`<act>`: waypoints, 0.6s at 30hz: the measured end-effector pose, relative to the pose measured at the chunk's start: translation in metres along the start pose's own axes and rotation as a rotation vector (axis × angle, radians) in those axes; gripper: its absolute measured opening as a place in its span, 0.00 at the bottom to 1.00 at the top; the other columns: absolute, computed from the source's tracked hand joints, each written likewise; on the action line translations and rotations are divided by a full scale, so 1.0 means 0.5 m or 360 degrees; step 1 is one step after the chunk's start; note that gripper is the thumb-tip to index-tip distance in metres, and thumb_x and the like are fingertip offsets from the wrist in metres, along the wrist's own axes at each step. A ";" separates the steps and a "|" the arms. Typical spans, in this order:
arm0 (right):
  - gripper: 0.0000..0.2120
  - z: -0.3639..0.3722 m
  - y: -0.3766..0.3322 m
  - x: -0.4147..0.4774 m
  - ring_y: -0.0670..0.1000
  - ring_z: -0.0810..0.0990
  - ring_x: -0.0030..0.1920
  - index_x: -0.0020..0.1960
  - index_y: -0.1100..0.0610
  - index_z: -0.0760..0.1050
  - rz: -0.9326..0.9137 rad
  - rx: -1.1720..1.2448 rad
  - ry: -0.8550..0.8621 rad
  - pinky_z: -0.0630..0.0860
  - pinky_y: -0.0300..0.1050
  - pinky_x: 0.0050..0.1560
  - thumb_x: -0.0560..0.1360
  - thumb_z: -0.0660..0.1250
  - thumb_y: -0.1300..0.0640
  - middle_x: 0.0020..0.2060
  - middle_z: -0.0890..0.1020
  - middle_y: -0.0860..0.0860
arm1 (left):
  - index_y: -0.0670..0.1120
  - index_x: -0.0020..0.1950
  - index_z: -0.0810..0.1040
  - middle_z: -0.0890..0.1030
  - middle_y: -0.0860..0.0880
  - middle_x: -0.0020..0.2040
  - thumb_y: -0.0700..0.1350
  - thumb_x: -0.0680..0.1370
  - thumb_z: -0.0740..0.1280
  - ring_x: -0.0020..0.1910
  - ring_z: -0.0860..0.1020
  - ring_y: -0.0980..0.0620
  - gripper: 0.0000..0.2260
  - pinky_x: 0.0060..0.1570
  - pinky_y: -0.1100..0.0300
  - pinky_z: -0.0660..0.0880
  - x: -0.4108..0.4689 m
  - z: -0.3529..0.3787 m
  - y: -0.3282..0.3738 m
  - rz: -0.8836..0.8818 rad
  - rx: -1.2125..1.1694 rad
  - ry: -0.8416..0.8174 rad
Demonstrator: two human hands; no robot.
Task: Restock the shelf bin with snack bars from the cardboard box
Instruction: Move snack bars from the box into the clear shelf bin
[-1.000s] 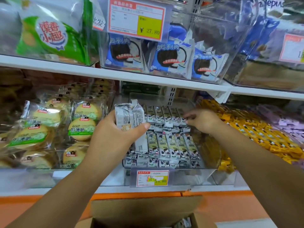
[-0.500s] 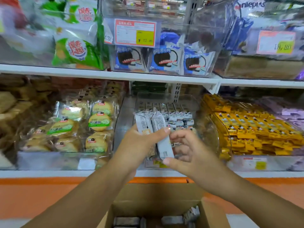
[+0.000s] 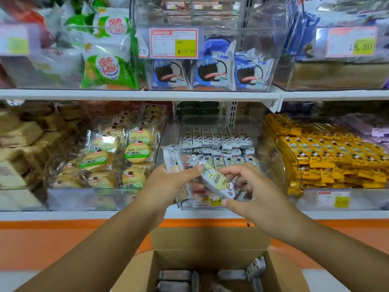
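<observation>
My left hand (image 3: 168, 186) grips a small stack of white-wrapped snack bars (image 3: 173, 163) in front of the clear shelf bin (image 3: 219, 123). My right hand (image 3: 250, 190) pinches one bar (image 3: 216, 182) with a yellow-green print, tilted, between thumb and fingers; it still touches the stack. Behind both hands the bin holds neat rows of the same bars (image 3: 216, 140). The open cardboard box (image 3: 210, 239) stands below my arms with several bars (image 3: 174, 277) lying in its bottom.
Bagged round cakes (image 3: 136, 152) fill the bin to the left. A bin of yellow packs (image 3: 328, 157) stands to the right. A white shelf (image 3: 147, 94) above carries cookie packs (image 3: 212, 70) and a price tag (image 3: 174, 43). An orange panel (image 3: 63, 239) runs under the shelf.
My hands have drawn back from the bin toward me. My right hand left the rows, met the stack in my left hand and now holds one bar turned sideways. More of the box shows.
</observation>
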State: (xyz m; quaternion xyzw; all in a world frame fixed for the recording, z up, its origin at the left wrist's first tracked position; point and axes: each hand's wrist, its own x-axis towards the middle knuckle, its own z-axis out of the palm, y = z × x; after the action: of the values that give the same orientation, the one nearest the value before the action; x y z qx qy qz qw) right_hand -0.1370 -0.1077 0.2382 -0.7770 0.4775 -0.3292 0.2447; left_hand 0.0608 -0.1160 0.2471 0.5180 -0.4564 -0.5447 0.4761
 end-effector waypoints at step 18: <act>0.13 0.073 0.037 0.135 0.41 0.74 0.50 0.59 0.44 0.76 0.0092 -0.0176 0.0149 0.73 0.39 0.52 0.75 0.69 0.50 0.54 0.76 0.43 | 0.54 0.55 0.72 0.79 0.43 0.46 0.53 0.72 0.73 0.42 0.82 0.48 0.16 0.40 0.59 0.80 0.006 -0.090 0.026 0.0076 0.0536 0.0100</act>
State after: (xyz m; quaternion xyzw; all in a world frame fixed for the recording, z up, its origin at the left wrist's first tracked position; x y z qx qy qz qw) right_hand -0.0984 -0.1740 0.2198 -0.7589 0.5281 -0.3312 0.1883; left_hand 0.1064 -0.1210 0.2576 0.5961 -0.5384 -0.4326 0.4095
